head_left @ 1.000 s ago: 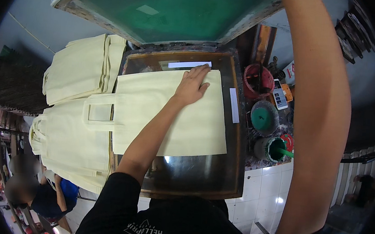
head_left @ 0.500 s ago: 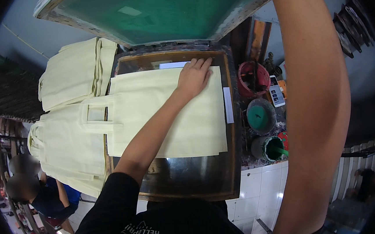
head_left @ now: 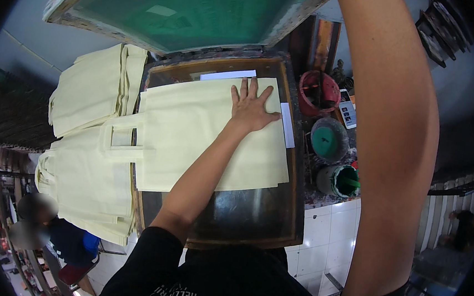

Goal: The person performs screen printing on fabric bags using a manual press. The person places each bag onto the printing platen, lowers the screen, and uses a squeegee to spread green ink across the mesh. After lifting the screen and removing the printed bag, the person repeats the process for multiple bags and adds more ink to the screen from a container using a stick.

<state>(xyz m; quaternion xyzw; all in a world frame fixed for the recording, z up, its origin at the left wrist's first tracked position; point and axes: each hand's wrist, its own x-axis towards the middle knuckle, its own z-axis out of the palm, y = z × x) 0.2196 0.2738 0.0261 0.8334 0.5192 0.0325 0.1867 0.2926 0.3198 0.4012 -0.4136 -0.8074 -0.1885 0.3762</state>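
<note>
A pale cream cloth bag (head_left: 183,127) lies flat on a dark, wood-edged board (head_left: 259,216), its handle reaching off to the left. My left hand (head_left: 251,109) rests palm down near the bag's far right corner, fingers spread and holding nothing. White strips (head_left: 229,75) lie at the bag's far edge, with another white strip (head_left: 287,125) along its right edge. Above the board a printing screen (head_left: 197,19) with green mesh stands tilted up. My right arm (head_left: 391,138) stretches up past the screen's right end; the hand itself is beyond the top edge.
Piled cream bags (head_left: 94,89) sit left of the board. On the right are a red bucket (head_left: 307,106), a bowl of green ink (head_left: 325,142), a jar (head_left: 332,180) with a green handle in it, and a phone (head_left: 347,113). Another person (head_left: 71,240) is at the lower left.
My left hand has opened out from bent fingers at the bag's far edge to a flat, spread palm slightly nearer. The far white strip shows more. My right arm stays raised.
</note>
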